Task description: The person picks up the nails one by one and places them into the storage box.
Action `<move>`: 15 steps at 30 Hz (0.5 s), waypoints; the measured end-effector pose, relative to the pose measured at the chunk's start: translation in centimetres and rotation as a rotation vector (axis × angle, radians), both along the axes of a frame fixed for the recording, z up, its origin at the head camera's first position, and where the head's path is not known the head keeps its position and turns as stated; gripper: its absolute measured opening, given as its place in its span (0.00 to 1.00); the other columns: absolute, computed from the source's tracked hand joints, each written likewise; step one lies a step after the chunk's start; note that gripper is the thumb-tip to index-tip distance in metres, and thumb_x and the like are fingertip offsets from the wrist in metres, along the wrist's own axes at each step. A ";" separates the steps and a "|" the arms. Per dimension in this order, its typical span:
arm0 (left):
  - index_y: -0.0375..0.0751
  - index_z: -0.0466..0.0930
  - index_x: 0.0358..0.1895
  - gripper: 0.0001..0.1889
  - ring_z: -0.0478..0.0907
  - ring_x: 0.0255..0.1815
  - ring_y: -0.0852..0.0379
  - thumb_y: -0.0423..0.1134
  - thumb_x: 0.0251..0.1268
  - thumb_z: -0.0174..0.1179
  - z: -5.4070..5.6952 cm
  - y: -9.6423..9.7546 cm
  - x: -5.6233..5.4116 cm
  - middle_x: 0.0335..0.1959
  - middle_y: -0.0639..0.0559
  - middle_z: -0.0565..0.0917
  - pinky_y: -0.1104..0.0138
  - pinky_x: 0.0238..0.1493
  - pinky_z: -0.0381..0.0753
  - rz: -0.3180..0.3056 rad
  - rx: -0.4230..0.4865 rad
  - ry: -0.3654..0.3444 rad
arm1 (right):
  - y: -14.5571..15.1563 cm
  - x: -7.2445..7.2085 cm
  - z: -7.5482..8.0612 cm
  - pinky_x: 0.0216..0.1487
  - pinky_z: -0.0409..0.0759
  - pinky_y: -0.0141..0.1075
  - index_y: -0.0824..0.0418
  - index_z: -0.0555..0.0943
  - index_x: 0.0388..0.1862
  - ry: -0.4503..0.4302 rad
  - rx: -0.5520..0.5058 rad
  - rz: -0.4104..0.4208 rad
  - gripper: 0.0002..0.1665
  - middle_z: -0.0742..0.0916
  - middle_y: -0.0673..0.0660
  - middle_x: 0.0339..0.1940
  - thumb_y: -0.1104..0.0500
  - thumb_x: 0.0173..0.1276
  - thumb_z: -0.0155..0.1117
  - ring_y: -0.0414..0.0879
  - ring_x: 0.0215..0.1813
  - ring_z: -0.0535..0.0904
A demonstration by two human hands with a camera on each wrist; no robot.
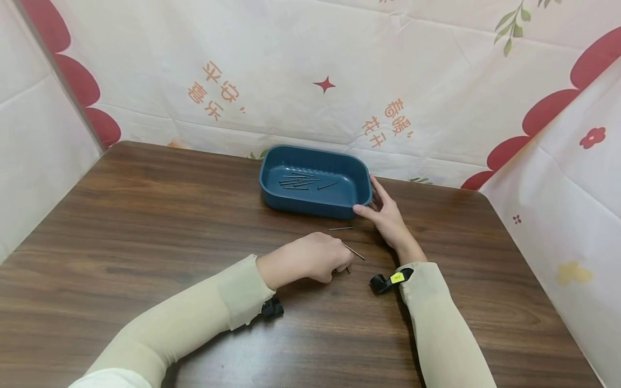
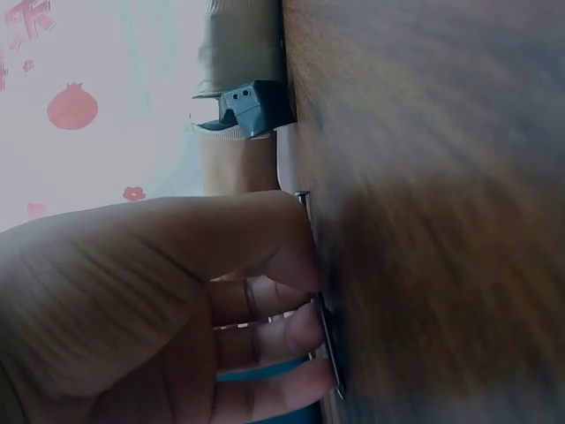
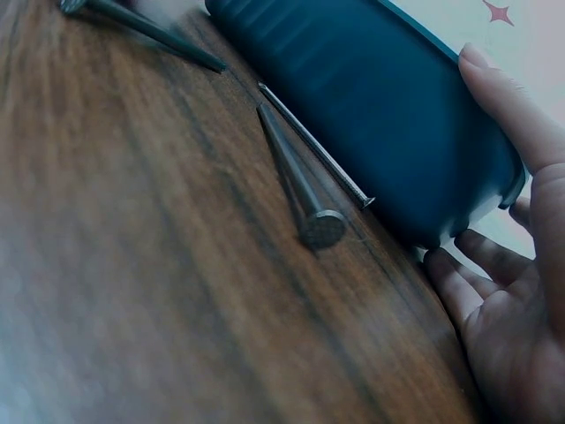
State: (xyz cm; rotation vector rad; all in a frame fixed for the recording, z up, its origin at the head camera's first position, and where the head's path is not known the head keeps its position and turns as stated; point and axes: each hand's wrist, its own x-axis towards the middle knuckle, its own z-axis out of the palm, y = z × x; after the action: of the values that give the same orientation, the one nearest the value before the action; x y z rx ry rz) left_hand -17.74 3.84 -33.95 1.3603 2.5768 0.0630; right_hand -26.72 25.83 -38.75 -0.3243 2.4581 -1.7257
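Note:
My left hand is low over the table with curled fingers. In the left wrist view its fingertips meet a nail against the wood, thumb bent in beside it. A nail end pokes out past these fingers in the head view. My right hand grips the right end of a blue plastic box, thumb at the rim and the other fingers around the outside. Several dark nails lie inside. Beside the box, one loose nail rests along its wall and another nail lies closer to the camera.
The brown wooden table ends at the back against a printed cloth, which also hangs at both sides. Black wrist cameras are strapped below the sleeves, the right camera close to the tabletop.

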 end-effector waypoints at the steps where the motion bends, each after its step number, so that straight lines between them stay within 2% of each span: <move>1: 0.50 0.78 0.32 0.09 0.67 0.27 0.63 0.32 0.58 0.68 0.0 0.0 -0.1 0.25 0.61 0.73 0.72 0.26 0.65 -0.004 0.001 -0.003 | 0.0 0.0 0.0 0.80 0.59 0.53 0.40 0.45 0.84 0.001 -0.002 0.000 0.52 0.60 0.58 0.84 0.58 0.73 0.64 0.56 0.84 0.56; 6: 0.48 0.78 0.32 0.09 0.66 0.26 0.63 0.30 0.58 0.67 0.0 0.0 -0.4 0.25 0.61 0.72 0.72 0.26 0.63 -0.013 0.016 -0.039 | 0.0 0.0 0.0 0.80 0.59 0.53 0.41 0.45 0.84 0.010 -0.009 0.002 0.52 0.60 0.58 0.83 0.58 0.72 0.64 0.55 0.83 0.57; 15: 0.47 0.80 0.37 0.08 0.71 0.30 0.62 0.28 0.61 0.66 0.1 -0.2 -0.7 0.29 0.59 0.76 0.71 0.30 0.69 0.008 0.045 -0.096 | 0.0 0.0 0.0 0.79 0.60 0.53 0.40 0.45 0.84 0.002 -0.010 0.003 0.52 0.60 0.58 0.84 0.58 0.72 0.64 0.55 0.83 0.57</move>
State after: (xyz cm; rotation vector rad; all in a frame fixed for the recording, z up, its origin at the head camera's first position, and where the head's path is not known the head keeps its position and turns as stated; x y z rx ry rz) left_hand -18.44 3.65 -33.85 1.3290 2.5157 0.1838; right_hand -26.69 25.80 -38.71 -0.3308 2.4496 -1.7383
